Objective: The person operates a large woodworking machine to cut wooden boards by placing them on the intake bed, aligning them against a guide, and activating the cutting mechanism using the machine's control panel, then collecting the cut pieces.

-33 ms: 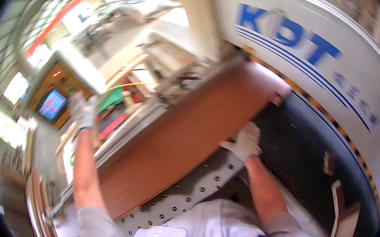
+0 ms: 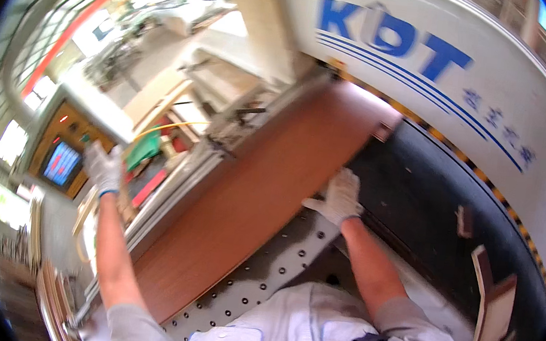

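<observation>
A long reddish-brown board (image 2: 243,201) lies slantwise on the machine's table, its far end at the white machine housing (image 2: 494,94). My right hand (image 2: 338,199), in a white knitted glove, rests at the board's near edge with its thumb held out from the fingers. My left hand (image 2: 104,167), gloved the same way, reaches past the board's far side to a control panel (image 2: 62,148) with a lit screen. Its fingers are stretched towards the panel's buttons; whether a fingertip presses one I cannot tell. Neither hand holds anything.
Beneath the board's near side is a metal table (image 2: 262,276) dotted with small round holes. A black surface (image 2: 411,185) with scraps runs along the striped housing edge. Offcut strips (image 2: 495,307) stand at the right. Beyond the metal fence lie wood pieces and a green cloth (image 2: 145,150).
The whole view has shifted slightly and grown sharper. Both hands keep about the same places, the left at the panel and the right at the board's edge.
</observation>
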A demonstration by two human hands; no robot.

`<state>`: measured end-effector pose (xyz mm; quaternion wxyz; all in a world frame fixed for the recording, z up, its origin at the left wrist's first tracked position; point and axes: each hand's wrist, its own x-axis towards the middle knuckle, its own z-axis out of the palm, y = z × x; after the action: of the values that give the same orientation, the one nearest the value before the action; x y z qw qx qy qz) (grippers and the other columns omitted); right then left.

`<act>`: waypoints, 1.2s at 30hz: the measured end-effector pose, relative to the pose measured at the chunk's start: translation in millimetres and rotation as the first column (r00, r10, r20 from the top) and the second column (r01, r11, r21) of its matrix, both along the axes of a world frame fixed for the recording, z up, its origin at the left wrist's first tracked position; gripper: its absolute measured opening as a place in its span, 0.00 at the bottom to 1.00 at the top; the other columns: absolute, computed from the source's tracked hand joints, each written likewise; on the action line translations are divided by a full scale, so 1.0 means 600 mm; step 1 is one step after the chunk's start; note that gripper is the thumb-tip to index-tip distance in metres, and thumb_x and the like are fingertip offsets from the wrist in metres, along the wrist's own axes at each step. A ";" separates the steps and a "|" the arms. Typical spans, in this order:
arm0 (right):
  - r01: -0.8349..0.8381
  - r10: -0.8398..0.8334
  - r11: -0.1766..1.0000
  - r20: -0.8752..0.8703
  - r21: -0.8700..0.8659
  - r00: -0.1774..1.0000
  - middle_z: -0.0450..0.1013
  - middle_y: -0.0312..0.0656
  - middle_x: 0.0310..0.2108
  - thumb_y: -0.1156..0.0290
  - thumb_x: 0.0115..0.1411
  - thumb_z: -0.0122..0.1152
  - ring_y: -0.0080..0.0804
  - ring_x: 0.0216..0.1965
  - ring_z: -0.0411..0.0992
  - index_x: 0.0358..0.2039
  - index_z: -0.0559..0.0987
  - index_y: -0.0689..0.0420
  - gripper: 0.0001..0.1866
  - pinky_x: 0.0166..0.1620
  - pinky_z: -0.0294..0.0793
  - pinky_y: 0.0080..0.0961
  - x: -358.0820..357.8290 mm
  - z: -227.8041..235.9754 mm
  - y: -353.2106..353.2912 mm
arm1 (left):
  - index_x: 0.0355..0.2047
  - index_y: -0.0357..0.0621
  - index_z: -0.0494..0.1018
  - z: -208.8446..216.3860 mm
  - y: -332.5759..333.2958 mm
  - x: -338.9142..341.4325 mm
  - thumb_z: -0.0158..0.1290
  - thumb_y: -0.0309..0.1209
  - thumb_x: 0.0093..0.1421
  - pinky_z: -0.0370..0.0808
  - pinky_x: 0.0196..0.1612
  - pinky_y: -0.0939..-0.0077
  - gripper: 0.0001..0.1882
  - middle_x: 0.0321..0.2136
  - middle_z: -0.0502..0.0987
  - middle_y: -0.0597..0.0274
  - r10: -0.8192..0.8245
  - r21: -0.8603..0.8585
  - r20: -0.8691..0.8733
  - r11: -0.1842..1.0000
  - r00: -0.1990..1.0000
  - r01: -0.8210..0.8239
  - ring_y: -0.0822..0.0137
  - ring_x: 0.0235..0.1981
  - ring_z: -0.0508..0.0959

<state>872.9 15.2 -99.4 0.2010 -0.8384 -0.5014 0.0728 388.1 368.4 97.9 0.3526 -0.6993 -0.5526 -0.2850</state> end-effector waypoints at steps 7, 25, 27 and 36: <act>0.058 -0.058 0.998 0.008 0.038 0.998 0.50 0.69 0.72 0.26 0.44 0.69 0.65 0.75 0.44 0.71 0.53 0.74 0.72 0.75 0.39 0.56 0.041 -0.049 -0.014 | 0.67 0.43 0.63 -0.005 0.035 0.048 0.57 0.54 0.62 0.59 0.71 0.48 0.41 0.71 0.60 0.47 0.071 0.087 -0.057 0.994 0.996 -0.066 0.44 0.71 0.60; 0.043 -0.036 0.998 0.122 -0.055 0.992 0.61 0.65 0.65 0.31 0.46 0.71 0.59 0.69 0.55 0.63 0.66 0.73 0.61 0.71 0.51 0.52 0.003 -0.019 0.004 | 0.56 0.31 0.69 -0.213 -0.422 -0.036 0.68 0.48 0.47 0.62 0.65 0.42 0.43 0.59 0.69 0.32 -0.584 -0.787 0.082 0.459 0.807 0.412 0.34 0.61 0.67; -0.031 0.032 0.999 0.116 -0.011 0.993 0.66 0.62 0.59 0.37 0.44 0.75 0.57 0.62 0.62 0.58 0.71 0.69 0.53 0.65 0.59 0.51 -0.003 0.000 0.009 | 0.67 0.31 0.62 -0.297 -0.507 -0.113 0.67 0.60 0.47 0.44 0.76 0.46 0.57 0.71 0.57 0.35 -0.403 -0.891 0.080 0.380 0.912 0.247 0.38 0.74 0.52; 0.019 -0.018 1.000 0.202 -0.003 0.979 0.57 0.63 0.70 0.44 0.50 0.74 0.63 0.72 0.52 0.70 0.59 0.65 0.57 0.73 0.49 0.53 0.032 -0.085 -0.008 | 0.69 0.37 0.62 -0.324 -0.537 -0.132 0.69 0.56 0.47 0.46 0.76 0.44 0.55 0.71 0.59 0.40 -0.362 -0.827 0.132 0.474 0.923 0.304 0.42 0.74 0.54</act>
<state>892.0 10.4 -150.3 0.1475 -0.8466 -0.5113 -0.0133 308.8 46.3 -96.4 -0.0679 -0.8834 -0.4627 -0.0290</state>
